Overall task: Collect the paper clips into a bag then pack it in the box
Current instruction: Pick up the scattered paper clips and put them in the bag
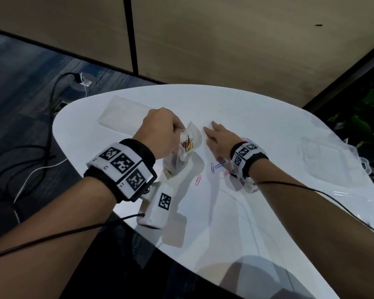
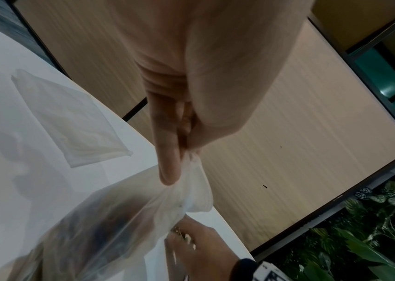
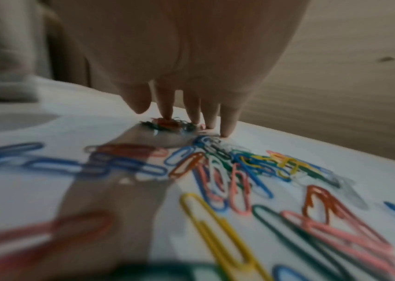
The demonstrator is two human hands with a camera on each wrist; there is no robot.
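Setting: white rounded table (image 1: 268, 223) stood before tan wall panels, with dark carpet and cables on the floor to the left and green plants at the far right.
Left hand: the left hand (image 1: 160, 131) was raised a little above the table, fingers and thumb curled, pinching the rim of the bag (image 1: 187, 147); the left wrist view showed the plastic gathered between thumb and forefinger.
Bag: a clear plastic bag hung from that pinch, its mouth open upward, its lower end near or on the table; coloured clips lay bunched inside it.
Loose clips, near: a pink clip (image 1: 198, 180) lay alone on the table below the bag; blue clips (image 1: 216, 166) lay just beside the right wrist.
Right hand: the right hand (image 1: 219, 139) lay low just right of the bag, fingers extended and slightly spread, gripping nothing; in the right wrist view its fingertips (image 3: 225, 129) touched the table at the far edge of the paper clips (image 3: 227, 171).
Paper clips: many were scattered under the right palm and wrist, in blue, pink, orange, yellow, green and white, blurred up close.
Box: a clear plastic box (image 1: 330, 160) sat on the right side of the table, well apart from the bag.
Far: a flat pack of clear bags (image 1: 121, 115) lay beyond the left hand.
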